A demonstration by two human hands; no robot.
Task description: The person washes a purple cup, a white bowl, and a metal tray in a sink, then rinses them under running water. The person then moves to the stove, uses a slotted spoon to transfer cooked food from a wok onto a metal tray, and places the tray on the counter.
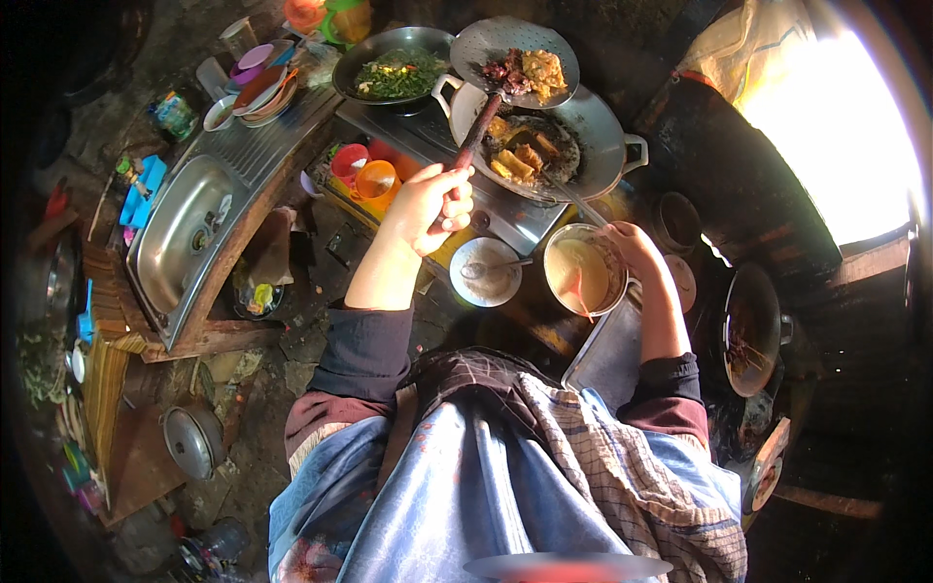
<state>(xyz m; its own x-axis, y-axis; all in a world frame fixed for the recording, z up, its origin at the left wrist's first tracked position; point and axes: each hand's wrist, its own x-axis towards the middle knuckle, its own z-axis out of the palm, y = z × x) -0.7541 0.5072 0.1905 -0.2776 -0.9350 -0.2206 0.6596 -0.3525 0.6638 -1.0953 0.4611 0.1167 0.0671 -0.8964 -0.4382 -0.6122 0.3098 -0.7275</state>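
My left hand (440,206) is closed on the dark wooden handle of a perforated metal skimmer (498,46), which holds dark reddish and golden fried pieces above a two-handled wok (604,137). My right hand (628,240) grips the long metal handle of a utensil (573,194) whose head is down among the browned frying pieces (520,160) in that wok. Just below my right hand is a pot of pale batter (575,265) with a red utensil in it. A white bowl with a spoon (481,282) sits between my hands. The wok stands on a steel stove (513,222).
A pan of greens (384,73) is beside the wok, with orange cups (375,180) below it. A steel sink (175,243) with stacked dishes (262,97) is at left, a lidded pot (190,437) lower left. A dark wok (748,330) and a bright opening (841,126) are at right.
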